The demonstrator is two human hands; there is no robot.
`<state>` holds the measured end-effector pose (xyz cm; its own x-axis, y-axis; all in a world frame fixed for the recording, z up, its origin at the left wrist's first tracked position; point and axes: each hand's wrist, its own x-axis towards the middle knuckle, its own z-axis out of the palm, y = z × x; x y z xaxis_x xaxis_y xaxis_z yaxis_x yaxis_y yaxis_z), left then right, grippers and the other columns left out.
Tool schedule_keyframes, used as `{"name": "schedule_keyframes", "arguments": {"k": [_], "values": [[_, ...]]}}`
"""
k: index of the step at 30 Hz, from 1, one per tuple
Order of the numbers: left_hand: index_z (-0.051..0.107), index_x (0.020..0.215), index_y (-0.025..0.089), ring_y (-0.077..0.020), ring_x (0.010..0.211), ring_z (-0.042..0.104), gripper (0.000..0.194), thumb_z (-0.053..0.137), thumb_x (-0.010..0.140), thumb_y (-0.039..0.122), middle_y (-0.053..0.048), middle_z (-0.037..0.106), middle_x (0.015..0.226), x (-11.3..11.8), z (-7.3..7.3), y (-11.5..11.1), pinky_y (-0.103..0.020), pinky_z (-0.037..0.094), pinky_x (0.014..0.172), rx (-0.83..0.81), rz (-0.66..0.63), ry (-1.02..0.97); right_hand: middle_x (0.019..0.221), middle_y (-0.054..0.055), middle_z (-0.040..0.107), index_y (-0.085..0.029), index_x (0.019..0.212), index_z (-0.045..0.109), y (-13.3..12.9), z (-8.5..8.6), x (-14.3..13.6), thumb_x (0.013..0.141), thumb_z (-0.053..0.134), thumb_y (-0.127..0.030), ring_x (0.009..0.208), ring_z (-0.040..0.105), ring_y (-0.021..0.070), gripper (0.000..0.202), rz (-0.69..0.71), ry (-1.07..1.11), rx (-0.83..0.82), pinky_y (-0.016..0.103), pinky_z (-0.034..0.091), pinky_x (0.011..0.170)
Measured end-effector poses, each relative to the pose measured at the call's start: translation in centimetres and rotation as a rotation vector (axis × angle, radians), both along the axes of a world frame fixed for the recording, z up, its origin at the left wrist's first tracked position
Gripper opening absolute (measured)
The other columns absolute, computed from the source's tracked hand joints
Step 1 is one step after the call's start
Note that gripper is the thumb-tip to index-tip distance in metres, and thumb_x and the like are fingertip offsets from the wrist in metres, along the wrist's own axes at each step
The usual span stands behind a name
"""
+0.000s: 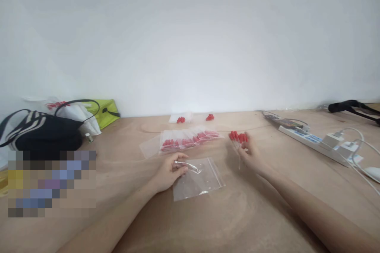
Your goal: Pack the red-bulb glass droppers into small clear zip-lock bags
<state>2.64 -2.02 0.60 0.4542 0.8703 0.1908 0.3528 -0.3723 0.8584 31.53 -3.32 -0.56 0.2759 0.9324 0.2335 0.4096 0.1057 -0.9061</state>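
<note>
My left hand (169, 172) pinches the left edge of a clear zip-lock bag (197, 185), thumb on top. This bag lies flat on the wooden table, its zip strip to the right. In my right hand (251, 154) is a bunch of small red pieces (238, 137) with clear, thin parts hanging below; their exact kind is hard to make out. Beyond my hands, overlapping clear bags with red pieces (187, 142) lie in a row. Farther back are two small piles of loose red pieces, a left pile (181, 119) and a right pile (210, 117).
A black bag (50, 138), a white plastic bag (89, 116) and a lime-green bag (108, 114) stand at the left, near a small bottle (89, 138). To the right lie a power strip (311, 142) with plugs and white cables, a phone-like object (282, 121) and a black object (353, 107).
</note>
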Motion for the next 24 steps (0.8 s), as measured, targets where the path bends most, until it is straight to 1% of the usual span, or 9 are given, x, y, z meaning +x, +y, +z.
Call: {"name": "schedule_keyframes", "arguments": {"k": [2,3,5,7,9,11,13,18,24], "values": [[0.056,0.096,0.019,-0.0210,0.086,0.057,0.023,0.056,0.074,0.027,-0.005,0.058,0.092,0.2,-0.1,-0.3,-0.037,0.047,0.076,0.208,0.057,0.155,0.061,-0.008,0.043,-0.022,0.128,0.013,-1.2,-0.6,-0.4,0.071,0.048,-0.030,0.039,0.046,0.0094,0.068,0.066,0.179,-0.020,0.022,0.040,0.037],[0.057,0.094,0.020,-0.0229,0.095,0.053,0.020,0.055,0.075,0.026,-0.006,0.056,0.099,0.2,-0.1,-0.4,-0.040,0.043,0.083,0.323,0.089,0.218,0.060,-0.009,0.043,-0.022,0.128,0.012,-1.6,-0.9,-0.7,0.070,0.050,-0.031,0.039,0.047,0.0097,0.070,0.082,0.253,-0.034,0.022,0.041,0.036],[0.059,0.096,0.021,-0.0244,0.108,0.045,0.019,0.052,0.078,0.026,-0.008,0.050,0.113,0.0,0.2,-0.7,-0.042,0.036,0.092,0.461,0.075,0.303,0.058,-0.009,0.044,-0.022,0.126,0.014,-2.1,-1.1,-1.6,0.066,0.055,-0.033,0.043,0.051,0.0111,0.073,0.071,0.385,-0.034,0.024,0.045,0.040],[0.057,0.103,0.023,-0.0240,0.114,0.041,0.024,0.049,0.081,0.029,-0.007,0.045,0.122,-0.3,0.5,-1.1,-0.041,0.033,0.095,0.432,-0.052,0.386,0.057,-0.010,0.045,-0.021,0.122,0.017,-2.1,-1.1,-2.4,0.064,0.058,-0.035,0.045,0.053,0.0115,0.073,0.044,0.456,-0.017,0.025,0.047,0.043],[0.051,0.114,0.026,-0.0235,0.119,0.037,0.033,0.047,0.083,0.034,-0.006,0.041,0.129,-0.4,0.6,-1.6,-0.040,0.032,0.097,0.331,-0.193,0.476,0.057,-0.010,0.047,-0.022,0.119,0.019,-1.8,-1.2,-2.9,0.063,0.060,-0.038,0.045,0.054,0.0117,0.072,0.024,0.487,0.007,0.025,0.048,0.043],[0.045,0.121,0.028,-0.0235,0.122,0.033,0.040,0.046,0.083,0.039,-0.004,0.037,0.133,-0.4,0.7,-2.0,-0.041,0.030,0.098,0.253,-0.258,0.542,0.058,-0.010,0.048,-0.022,0.118,0.019,-1.5,-1.4,-3.0,0.062,0.061,-0.041,0.045,0.055,0.0121,0.073,0.022,0.502,0.027,0.026,0.049,0.043],[0.043,0.123,0.028,-0.0238,0.123,0.031,0.042,0.045,0.083,0.042,-0.004,0.035,0.134,-0.3,0.6,-2.1,-0.041,0.029,0.099,0.221,-0.271,0.565,0.059,-0.010,0.048,-0.023,0.118,0.019,-1.3,-1.6,-3.0,0.061,0.062,-0.043,0.045,0.055,0.0124,0.074,0.026,0.510,0.043,0.027,0.050,0.044],[0.042,0.124,0.028,-0.0241,0.124,0.029,0.044,0.044,0.083,0.044,-0.003,0.034,0.136,-0.3,0.5,-1.9,-0.041,0.027,0.100,0.217,-0.265,0.566,0.060,-0.009,0.049,-0.022,0.113,0.022,-1.1,-1.9,-3.2,0.060,0.064,-0.045,0.046,0.055,0.0123,0.071,0.041,0.509,0.058,0.028,0.050,0.044],[0.040,0.125,0.027,-0.0227,0.121,0.034,0.045,0.047,0.082,0.040,-0.004,0.039,0.132,-0.1,1.0,-2.2,-0.040,0.029,0.099,0.239,-0.272,0.522,0.059,-0.009,0.051,-0.024,0.099,0.025,-1.7,-1.5,-4.2,0.063,0.061,-0.050,0.047,0.056,0.0119,0.057,0.124,0.541,0.047,0.028,0.051,0.049]]}}
